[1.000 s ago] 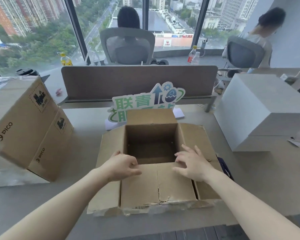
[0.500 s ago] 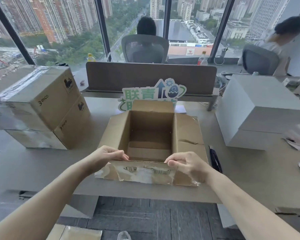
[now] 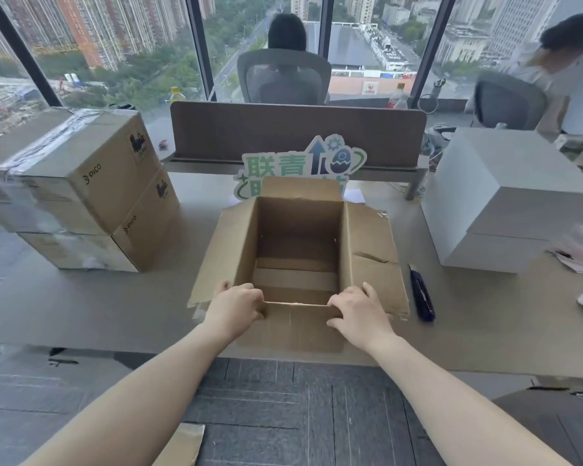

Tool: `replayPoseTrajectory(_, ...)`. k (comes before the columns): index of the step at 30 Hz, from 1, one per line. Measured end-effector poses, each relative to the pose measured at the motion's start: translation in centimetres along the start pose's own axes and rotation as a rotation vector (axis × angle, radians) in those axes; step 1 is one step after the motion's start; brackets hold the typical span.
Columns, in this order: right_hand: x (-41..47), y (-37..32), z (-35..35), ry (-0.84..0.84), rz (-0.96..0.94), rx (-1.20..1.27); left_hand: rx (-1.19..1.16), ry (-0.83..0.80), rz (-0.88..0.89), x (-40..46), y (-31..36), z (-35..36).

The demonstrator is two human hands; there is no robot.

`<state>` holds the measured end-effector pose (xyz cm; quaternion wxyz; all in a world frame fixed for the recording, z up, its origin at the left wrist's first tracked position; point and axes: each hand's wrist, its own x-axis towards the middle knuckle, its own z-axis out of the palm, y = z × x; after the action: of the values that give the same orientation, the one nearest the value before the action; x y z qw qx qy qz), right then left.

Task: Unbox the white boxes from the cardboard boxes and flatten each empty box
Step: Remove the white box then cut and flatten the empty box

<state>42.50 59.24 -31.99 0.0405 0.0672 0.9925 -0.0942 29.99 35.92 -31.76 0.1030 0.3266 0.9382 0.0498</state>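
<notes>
The desk [image 3: 81, 314] carried everything, and the two stacked white boxes [image 3: 505, 210] sat on its right side, well apart from the work. On the left stood two sealed cardboard boxes [image 3: 91, 196], one on the other, still taped. Between them, near the desk's front edge, the open cardboard box [image 3: 300, 243] stood upright and empty, its side flaps splayed outward and its far flap raised against a green sign [image 3: 283, 163].

Half a second earlier the near flap had been lifted up between the hands; now it was folded down over the front wall, and the box had been drawn closer to the edge. That suggested unpacking of this box was finished and flattening had begun.

The left hand [image 3: 233, 307] gripped the front rim at its left corner, fingers curled over the edge. The right hand [image 3: 360, 311] gripped the right corner likewise, though whether its fingertips reached inside the rim was hard to tell. A dark box cutter [image 3: 421, 294] lay just beside the right flap.
</notes>
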Motion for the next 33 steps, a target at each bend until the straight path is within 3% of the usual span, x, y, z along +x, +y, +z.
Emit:
replayPoseTrajectory(3,0.4,-0.3,2.1,0.175,0.036,0.019,-0.095,0.21,0.006,0.2,-0.2,2.3)
replayPoseTrajectory(9,-0.9,-0.1,3.6,0.334,0.016,0.136,-0.144,0.353,0.084,-1.0,-1.2,3.0)
replayPoseTrajectory(13,-4.6,-0.6,3.6,0.651,0.104,0.286,-0.269,0.54,0.022,-4.9,-1.4,3.0)
replayPoseTrajectory(15,-6.2,-1.3,3.0,0.645,0.339,0.511,-0.406,0.473,-0.166,-6.2,-1.2,2.7)
replayPoseTrajectory(18,-5.6,-1.5,2.2,0.389,0.732,1.016,-0.766,0.28,-0.547,-5.9,-0.7,1.6)
replayPoseTrajectory(20,-4.6,-1.1,2.4,0.239,0.841,1.31,-1.068,0.155,-0.709,-4.7,-0.8,1.3)
replayPoseTrajectory(24,-2.5,-1.2,1.3,0.275,0.955,1.799,-1.565,0.034,-0.885,-2.2,-0.4,0.6)
replayPoseTrajectory(26,-1.5,-1.2,0.9,0.307,0.971,1.855,-1.625,0.033,-0.911,-1.5,-0.1,0.8)
replayPoseTrajectory(33,-0.7,-0.4,0.8,0.436,0.896,1.628,-1.737,0.11,-0.843,-0.8,0.6,1.3)
